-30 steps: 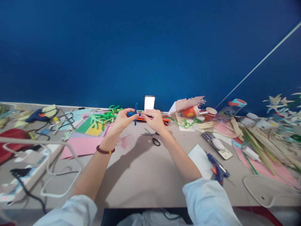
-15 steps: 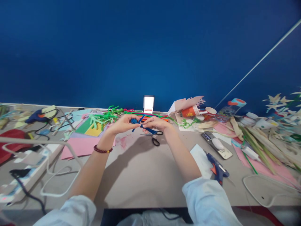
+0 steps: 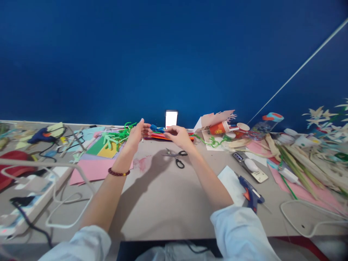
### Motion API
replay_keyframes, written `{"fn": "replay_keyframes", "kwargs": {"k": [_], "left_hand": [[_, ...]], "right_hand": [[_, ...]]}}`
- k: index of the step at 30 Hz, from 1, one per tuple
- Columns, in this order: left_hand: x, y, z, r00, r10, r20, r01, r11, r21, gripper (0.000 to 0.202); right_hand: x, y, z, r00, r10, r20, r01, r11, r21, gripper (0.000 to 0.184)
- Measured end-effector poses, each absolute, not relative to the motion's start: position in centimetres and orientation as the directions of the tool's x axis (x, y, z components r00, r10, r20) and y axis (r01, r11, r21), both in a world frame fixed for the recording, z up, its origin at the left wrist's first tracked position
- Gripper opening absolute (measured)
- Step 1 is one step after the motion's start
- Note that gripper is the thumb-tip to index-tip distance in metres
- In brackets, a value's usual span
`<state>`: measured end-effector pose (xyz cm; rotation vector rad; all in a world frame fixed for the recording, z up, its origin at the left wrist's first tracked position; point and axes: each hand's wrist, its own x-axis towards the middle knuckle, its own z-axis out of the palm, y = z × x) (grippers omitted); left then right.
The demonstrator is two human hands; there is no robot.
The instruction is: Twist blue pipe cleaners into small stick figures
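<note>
Lying along the left of the bench (image 3: 163, 203), a white power strip (image 3: 35, 192) sits at the near side with white cable looped around it, and a blue hot glue gun (image 3: 42, 136) lies toward the far edge. Moving right, a pink paper sheet (image 3: 92, 172) and overlapping coloured card (image 3: 102, 146) lie under a tangle of green pipe cleaners (image 3: 116, 137).

A beaded dark red bracelet (image 3: 119, 173) circles the left wrist. The left grip (image 3: 135, 137) stands open, its fingers spread and raised. A short blue pipe cleaner (image 3: 157, 128) lies between the two hands, its left end just at those fingertips and its right part just above the right fingertips. The right grip (image 3: 177, 137) reaches left with its fingers loosely curved, but whether it pinches the blue piece cannot be told. Red and orange pipe cleaners (image 3: 168, 136) lie just beyond.

Nearer, black-handled scissors (image 3: 176, 158) rest on the bench, apart from both hands. Further right lie a second blue glue gun (image 3: 250, 192), a phone (image 3: 248, 166), a red paper cup (image 3: 220, 127) and pale dried leaves (image 3: 296, 170) on pink paper.
</note>
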<state>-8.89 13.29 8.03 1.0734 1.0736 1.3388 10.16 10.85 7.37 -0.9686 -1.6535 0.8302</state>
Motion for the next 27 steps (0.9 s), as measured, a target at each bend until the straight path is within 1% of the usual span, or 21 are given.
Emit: {"fn": "replay_keyframes", "kwargs": {"k": [2,3,5,7,9,11,15,18,20,23,27], "left_hand": [[-9.0,13.5,7.7,-0.015,1.000,-0.026,-0.203,0.023,0.979,0.050],[-9.0,13.5,7.7,0.007,0.999,-0.047,-0.211,0.047,0.976,0.047],[-8.8,13.1,7.7,0.062,0.997,-0.051,-0.239,0.064,0.969,0.041],[-8.6,12.5,7.9,0.104,0.995,-0.008,-0.270,0.036,0.962,0.037],[-8.4,11.9,8.2,0.122,0.992,0.028,-0.276,0.007,0.961,0.037],[-8.2,11.5,8.4,0.119,0.991,0.062,-0.239,-0.033,0.971,0.036],[-8.0,11.0,8.4,0.094,0.987,0.129,-0.128,-0.116,0.985,0.029],[-7.9,11.0,8.4,0.096,0.986,0.139,-0.108,-0.129,0.986,0.025],[-7.9,11.0,8.4,0.098,0.985,0.140,-0.102,-0.130,0.986,0.024],[-7.7,11.0,8.3,0.102,0.982,0.160,-0.092,-0.150,0.984,0.025],[-7.5,11.1,7.9,0.072,0.983,0.166,-0.065,-0.162,0.985,0.029]], "right_hand": [[10.0,10.5,7.6,-0.167,0.779,0.604,0.413,0.612,-0.674,0.013],[9.9,10.3,7.8,-0.197,0.721,0.664,0.491,0.659,-0.570,0.015],[9.8,10.1,7.9,-0.261,0.643,0.720,0.578,0.701,-0.417,0.019],[9.9,10.0,7.9,-0.291,0.607,0.739,0.601,0.718,-0.352,0.021],[9.9,10.1,7.9,-0.293,0.596,0.748,0.587,0.729,-0.351,0.021],[9.9,10.2,7.8,-0.276,0.597,0.753,0.545,0.743,-0.389,0.020],[9.9,10.4,7.6,-0.206,0.649,0.732,0.446,0.728,-0.520,0.016],[9.8,10.6,7.4,-0.145,0.716,0.683,0.400,0.674,-0.621,0.016],[9.8,10.7,7.3,-0.118,0.751,0.650,0.381,0.639,-0.668,0.016],[9.7,10.6,7.3,-0.114,0.772,0.625,0.400,0.611,-0.683,0.015],[9.5,10.2,7.6,-0.151,0.758,0.635,0.494,0.614,-0.616,0.014]]}}
